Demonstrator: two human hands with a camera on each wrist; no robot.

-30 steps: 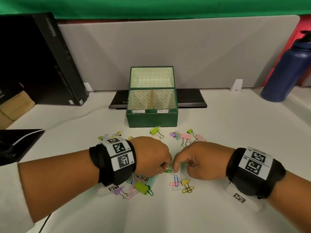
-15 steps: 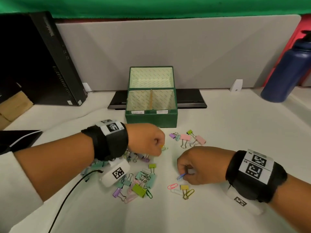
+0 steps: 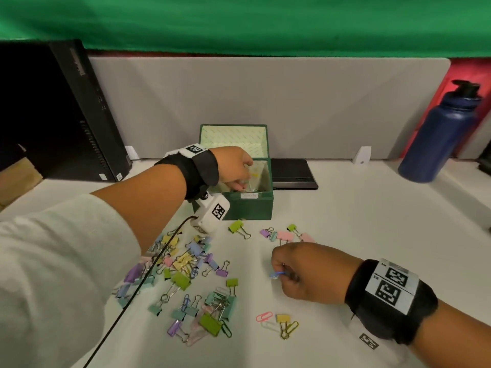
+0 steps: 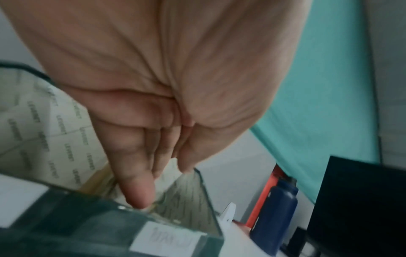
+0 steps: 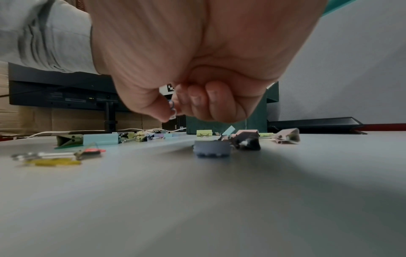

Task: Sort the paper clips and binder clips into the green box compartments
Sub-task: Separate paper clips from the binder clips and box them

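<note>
Reaching over the green box (image 3: 249,208), the left hand (image 3: 233,166) has travelled from the clip pile up to the box within the last second; in the head view its fingers point down into the front compartments, and a small yellow item (image 3: 254,175) shows inside the box just beside the fingertips. I judge a clip is being dropped or was just let go, so one piece is sorted. The right hand (image 3: 305,272), in front of the box and to its right, has lifted a blue paper clip (image 3: 277,274) off the table (image 3: 372,221) since a second ago and pinches it between thumb and forefinger. Most binder clips (image 3: 186,274) lie in a heap in front of the box, so the task is barely begun

From the left wrist, the left hand (image 4: 153,139) shows what the head view hides: fingers straight and close together, nothing visibly held, the tips over the lined interior of the box (image 4: 66,226) near its front wall and a handwritten label (image 4: 169,240); blur prevents reading it

From the right wrist, the right hand (image 5: 186,97) is curled, thumb and forefinger clamped on the blue paper clip (image 5: 171,106), raised clear of the table (image 5: 197,200), with the box (image 5: 257,118) beyond it
</note>
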